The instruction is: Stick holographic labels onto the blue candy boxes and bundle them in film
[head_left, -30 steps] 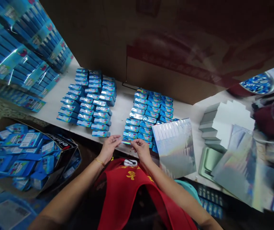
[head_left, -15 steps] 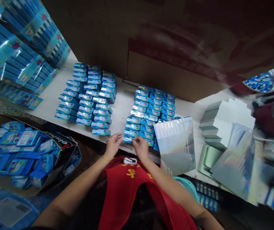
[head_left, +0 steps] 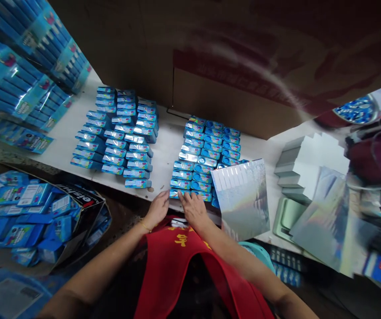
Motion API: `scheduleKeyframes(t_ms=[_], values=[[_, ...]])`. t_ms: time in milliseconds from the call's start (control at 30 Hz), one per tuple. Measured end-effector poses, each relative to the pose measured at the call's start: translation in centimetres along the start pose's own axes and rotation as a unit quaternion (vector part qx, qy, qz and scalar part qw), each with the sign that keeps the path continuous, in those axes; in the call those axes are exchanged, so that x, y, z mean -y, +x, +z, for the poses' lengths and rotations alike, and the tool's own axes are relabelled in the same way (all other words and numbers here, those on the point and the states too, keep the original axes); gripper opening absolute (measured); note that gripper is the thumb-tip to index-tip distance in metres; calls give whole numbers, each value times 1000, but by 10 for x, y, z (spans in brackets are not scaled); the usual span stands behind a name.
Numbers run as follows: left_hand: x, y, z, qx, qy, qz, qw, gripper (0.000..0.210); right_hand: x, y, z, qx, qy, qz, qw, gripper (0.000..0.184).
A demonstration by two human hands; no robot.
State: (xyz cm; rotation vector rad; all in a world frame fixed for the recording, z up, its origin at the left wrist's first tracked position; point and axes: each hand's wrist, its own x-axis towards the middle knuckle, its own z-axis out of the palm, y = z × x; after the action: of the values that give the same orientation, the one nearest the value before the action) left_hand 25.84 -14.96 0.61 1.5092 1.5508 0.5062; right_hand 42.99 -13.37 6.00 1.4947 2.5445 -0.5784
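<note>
Small blue boxes [head_left: 181, 166] with colourful labels and shiny tops stand in close rows on the white table. At the near end of these rows, my right hand [head_left: 194, 208] lies with fingers spread on the front box [head_left: 178, 193]. My left hand [head_left: 159, 207], fingers stretched forward, is at the left end of that same box; its fingertips are partly hard to make out. Neither hand has a box lifted. To the left stands a second block of similar blue boxes [head_left: 113, 150], with one box [head_left: 137, 183] at its near corner.
Silvery sheets [head_left: 241, 195] lean over the right-hand rows. Farther right are stacked white card pieces [head_left: 323, 159] and a pale green scale [head_left: 286, 217]. A carton [head_left: 87, 199] of loose blue boxes sits lower left. A large cardboard box [head_left: 223, 97] borders the table's back.
My right hand has gone from a pinch at the front box to fingers spread over it. My left hand has shifted slightly down. The whole view has moved a little.
</note>
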Motion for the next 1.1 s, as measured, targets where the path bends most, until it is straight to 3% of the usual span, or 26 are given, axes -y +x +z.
scheduleKeyframes(t_ms=[100,200,300,400,533,700,833,1000,1100], values=[[-16,0,-6,-30,90,11,995,44,-8,0,0,-7,13,-26,1000,46],[-40,11,-10,-69,188,64,978,55,-26,2,-8,-67,62,-14,996,36],[-62,27,-6,-20,283,146,948,80,-45,14,-20,-159,86,57,982,36],[-72,40,6,22,348,176,921,87,-53,44,-28,-177,50,51,982,44],[-69,47,17,18,397,158,904,74,-48,87,-26,-144,11,61,988,65],[-60,46,14,27,434,167,885,70,-38,105,-16,-134,23,46,990,77],[-48,45,-3,15,460,156,874,65,-20,119,-11,-129,64,42,989,83],[-31,45,-32,-16,484,114,868,57,9,153,-16,-101,121,-16,987,85],[-27,46,-42,-50,500,89,860,61,1,169,-29,-111,126,-70,983,75]])
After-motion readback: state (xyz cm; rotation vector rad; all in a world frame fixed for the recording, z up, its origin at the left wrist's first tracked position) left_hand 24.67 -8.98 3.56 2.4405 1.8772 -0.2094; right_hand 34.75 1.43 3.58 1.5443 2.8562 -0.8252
